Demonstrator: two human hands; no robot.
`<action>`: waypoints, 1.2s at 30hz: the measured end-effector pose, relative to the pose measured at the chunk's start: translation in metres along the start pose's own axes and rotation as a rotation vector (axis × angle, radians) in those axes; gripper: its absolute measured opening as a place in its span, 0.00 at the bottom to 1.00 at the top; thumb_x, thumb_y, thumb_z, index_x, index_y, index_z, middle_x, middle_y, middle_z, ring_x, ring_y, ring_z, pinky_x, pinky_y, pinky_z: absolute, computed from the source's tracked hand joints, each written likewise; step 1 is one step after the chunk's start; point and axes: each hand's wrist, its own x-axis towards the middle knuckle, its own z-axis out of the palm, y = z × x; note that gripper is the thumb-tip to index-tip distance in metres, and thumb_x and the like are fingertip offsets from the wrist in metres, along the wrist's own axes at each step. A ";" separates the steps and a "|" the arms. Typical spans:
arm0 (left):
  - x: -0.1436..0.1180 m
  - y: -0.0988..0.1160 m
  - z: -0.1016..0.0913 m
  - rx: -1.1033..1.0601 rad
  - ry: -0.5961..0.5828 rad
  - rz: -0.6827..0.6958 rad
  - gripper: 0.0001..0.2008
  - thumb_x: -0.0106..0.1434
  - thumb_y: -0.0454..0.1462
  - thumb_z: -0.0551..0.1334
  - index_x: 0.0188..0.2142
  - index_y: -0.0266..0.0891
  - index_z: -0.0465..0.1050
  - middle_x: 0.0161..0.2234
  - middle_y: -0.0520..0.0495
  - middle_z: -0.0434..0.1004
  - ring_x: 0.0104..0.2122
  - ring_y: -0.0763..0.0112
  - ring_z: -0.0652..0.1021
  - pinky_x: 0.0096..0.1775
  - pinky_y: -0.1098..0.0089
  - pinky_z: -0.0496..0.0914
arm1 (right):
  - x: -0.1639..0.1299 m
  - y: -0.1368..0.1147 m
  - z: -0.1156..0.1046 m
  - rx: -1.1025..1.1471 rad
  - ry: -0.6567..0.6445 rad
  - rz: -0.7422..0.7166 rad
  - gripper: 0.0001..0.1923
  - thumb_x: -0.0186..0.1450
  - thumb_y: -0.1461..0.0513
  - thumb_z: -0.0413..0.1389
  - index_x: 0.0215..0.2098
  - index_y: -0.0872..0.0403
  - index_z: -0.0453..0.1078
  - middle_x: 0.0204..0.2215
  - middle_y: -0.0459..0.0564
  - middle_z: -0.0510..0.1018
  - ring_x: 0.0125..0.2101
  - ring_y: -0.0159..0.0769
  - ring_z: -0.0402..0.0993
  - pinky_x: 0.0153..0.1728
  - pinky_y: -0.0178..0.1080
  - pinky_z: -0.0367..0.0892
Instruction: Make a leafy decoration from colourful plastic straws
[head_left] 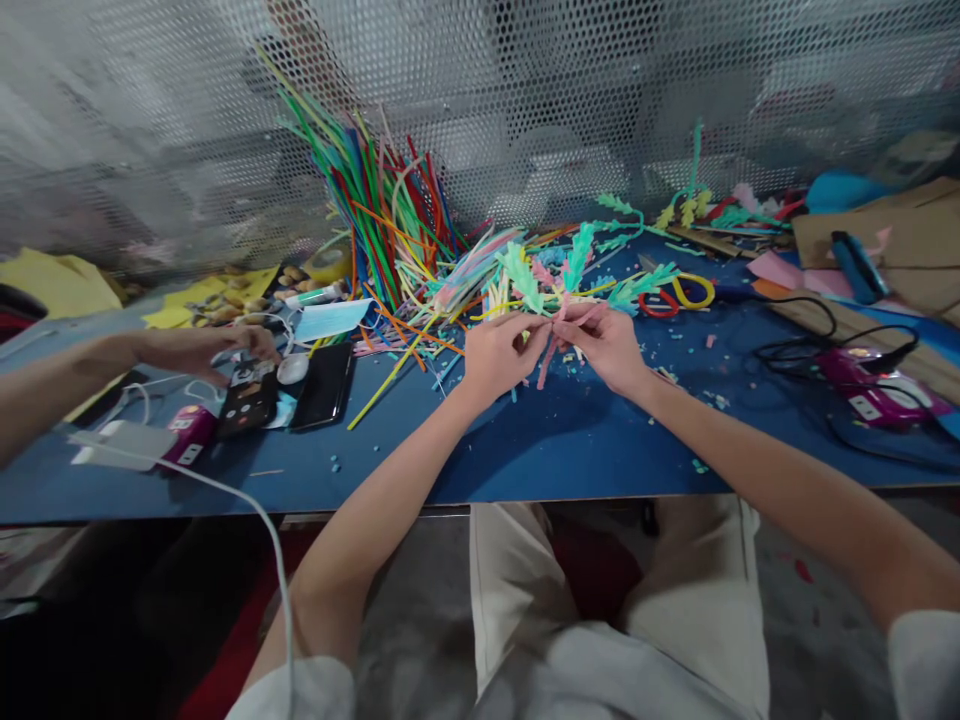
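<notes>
Left hand: the left hand (501,352) has thumb and forefinger drawn narrow, pinching the pink pipe cleaner (545,368) at its crossing.
Right hand: the right hand (606,345) pinches the same pink piece just beside the left fingertips, the two grips almost touching.
Pink pipe cleaner: it lies between the two sets of fingertips, above the front part of the blue table (480,465); one end hangs below the pinch, and more pink shows above it and toward the right hand.
Green leaves: three leafy pieces, a left leaf (523,280), a middle leaf (577,260) and a right leaf (641,288), fan out beyond the fingers; whether all three are joined to the pink is hard to tell.
Step in hand: judging by the paired pinch, a twist or bend of pink at the joint.
Next move: it seems to call for one hand steadying the joint while the other turns the loose pink, without crushing the leaves.
Scissors: the scissors (694,291) lie beyond the right hand, apart from it.
</notes>
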 end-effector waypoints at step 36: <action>-0.001 -0.002 0.006 -0.007 -0.120 -0.147 0.14 0.73 0.43 0.61 0.32 0.42 0.80 0.23 0.49 0.78 0.22 0.67 0.74 0.29 0.64 0.60 | -0.003 -0.001 -0.002 -0.359 0.000 -0.101 0.13 0.69 0.51 0.64 0.39 0.52 0.79 0.30 0.49 0.82 0.28 0.36 0.75 0.32 0.40 0.71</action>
